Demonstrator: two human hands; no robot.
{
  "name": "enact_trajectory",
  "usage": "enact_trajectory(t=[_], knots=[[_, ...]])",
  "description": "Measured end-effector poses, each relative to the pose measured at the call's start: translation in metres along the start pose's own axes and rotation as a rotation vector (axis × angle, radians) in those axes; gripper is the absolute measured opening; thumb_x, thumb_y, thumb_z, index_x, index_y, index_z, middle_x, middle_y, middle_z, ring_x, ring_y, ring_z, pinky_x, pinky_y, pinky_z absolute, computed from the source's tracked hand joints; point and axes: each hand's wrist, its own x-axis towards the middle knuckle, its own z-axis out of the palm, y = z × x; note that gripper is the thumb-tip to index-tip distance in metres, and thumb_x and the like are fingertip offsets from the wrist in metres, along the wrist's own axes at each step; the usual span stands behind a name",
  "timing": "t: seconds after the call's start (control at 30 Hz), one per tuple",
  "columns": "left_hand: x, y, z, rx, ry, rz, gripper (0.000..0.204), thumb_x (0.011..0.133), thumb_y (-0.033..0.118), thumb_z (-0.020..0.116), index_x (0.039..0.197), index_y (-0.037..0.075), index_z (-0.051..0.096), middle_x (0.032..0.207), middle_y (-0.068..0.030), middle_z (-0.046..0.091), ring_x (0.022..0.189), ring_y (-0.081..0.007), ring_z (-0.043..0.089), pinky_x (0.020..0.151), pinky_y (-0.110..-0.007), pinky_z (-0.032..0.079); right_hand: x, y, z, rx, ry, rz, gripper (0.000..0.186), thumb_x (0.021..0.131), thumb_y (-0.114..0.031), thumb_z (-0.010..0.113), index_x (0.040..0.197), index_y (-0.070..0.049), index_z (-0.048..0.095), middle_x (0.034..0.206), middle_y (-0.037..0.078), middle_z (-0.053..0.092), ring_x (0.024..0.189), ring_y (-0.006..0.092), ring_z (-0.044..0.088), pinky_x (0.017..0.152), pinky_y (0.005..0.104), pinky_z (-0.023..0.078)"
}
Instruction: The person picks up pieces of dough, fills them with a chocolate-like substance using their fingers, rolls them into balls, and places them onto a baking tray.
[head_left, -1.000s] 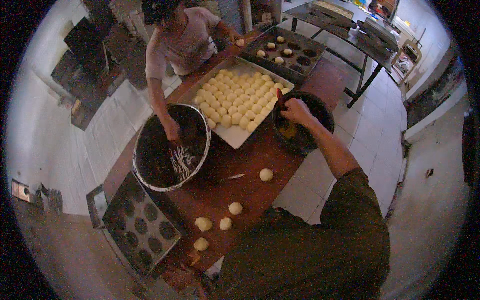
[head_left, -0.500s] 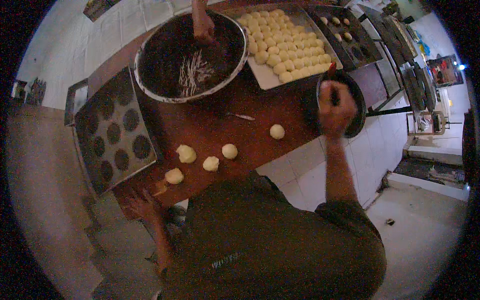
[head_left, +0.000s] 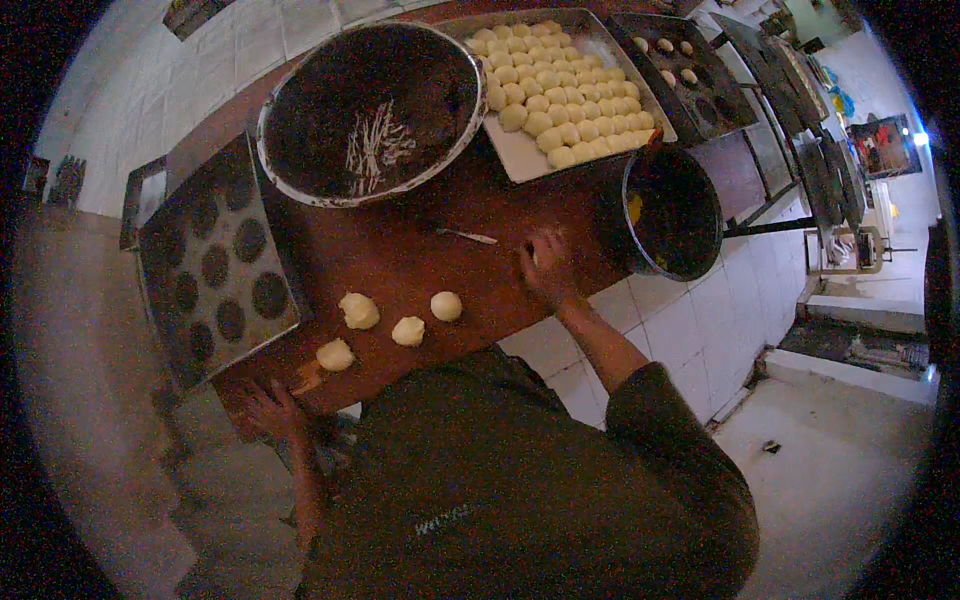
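Observation:
My right hand (head_left: 545, 265) is curled over a dough ball on the reddish-brown table, mostly hidden under the fingers. My left hand (head_left: 270, 408) lies on the near left corner of the table with its fingers spread, holding nothing. Close to it is a flattish dough piece (head_left: 335, 355). Further along sit a rough dough piece (head_left: 359, 311), a lumpy dough ball (head_left: 408, 331) and a smooth dough ball (head_left: 446, 306). A thin knife-like tool (head_left: 468, 236) lies beyond my right hand.
A wide basin (head_left: 273, 168) with dark contents and pale streaks stands at the back. Beside it, a metal tray (head_left: 520, 165) bears rows of dough balls. A dark bucket (head_left: 716, 215) stands right, a round-cup baking tray (head_left: 258, 312) left. Another dark tray (head_left: 735, 105) holds several pieces.
My right hand has come from over the bucket, leftward and down onto the dough ball. Another person's hand has left the basin. My left hand stays at the table corner.

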Motion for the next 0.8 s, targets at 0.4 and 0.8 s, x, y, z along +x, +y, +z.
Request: enact_trajectory(t=[0.4, 0.8], knots=[[0.075, 0.08, -0.067, 0.296, -0.22, -0.233, 0.092, 0.097, 0.064, 0.047, 0.159, -0.003, 0.03, 0.165, -0.0244, 0.029, 0.153, -0.0477, 0.02, 0.119, -0.075, 0.007, 0.085, -0.198, -0.047, 0.718, -0.732, -0.084, 0.029, 0.084, -0.024, 0.081, 0.105, -0.005, 0.073, 0.105, 0.01, 0.07, 0.094, 0.0197, 0.067, 0.081, 0.0357, 0.056], [0.071, 0.101, -0.035, -0.078, -0.409, -0.297, 0.1, 0.096, 0.076, 0.039, 0.161, 0.002, 0.028, 0.165, -0.0317, 0.023, 0.154, -0.0527, 0.01, 0.118, -0.074, -0.002, 0.112, -0.32, 0.091, 0.269, -0.093, -0.368, 0.022, 0.093, -0.028, 0.072, 0.102, -0.008, 0.073, 0.1, 0.014, 0.073, 0.092, 0.0331, 0.07, 0.081, 0.0435, 0.057]])
